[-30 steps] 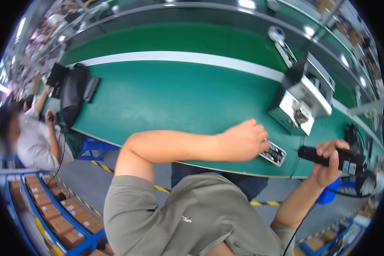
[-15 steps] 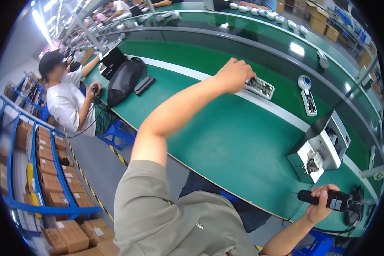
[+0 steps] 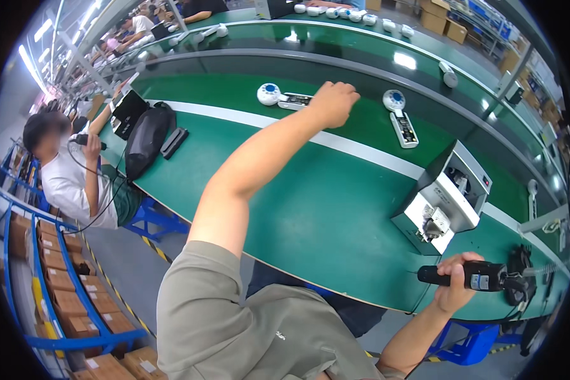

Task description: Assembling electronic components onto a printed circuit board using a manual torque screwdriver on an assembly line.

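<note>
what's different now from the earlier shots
The left hand carried a white device forward from the table onto the dark green strip and let it go. The right hand still holds the black tool; the machine stays put.

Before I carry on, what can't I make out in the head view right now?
Head view:
- Left hand: palm and anything under it, hidden by its back.
- White device beside it: right end, hidden by that wrist.
- Black tool: gripped side, covered by the right hand; label print, too small.
- Distant white devices: details, too small.
</note>
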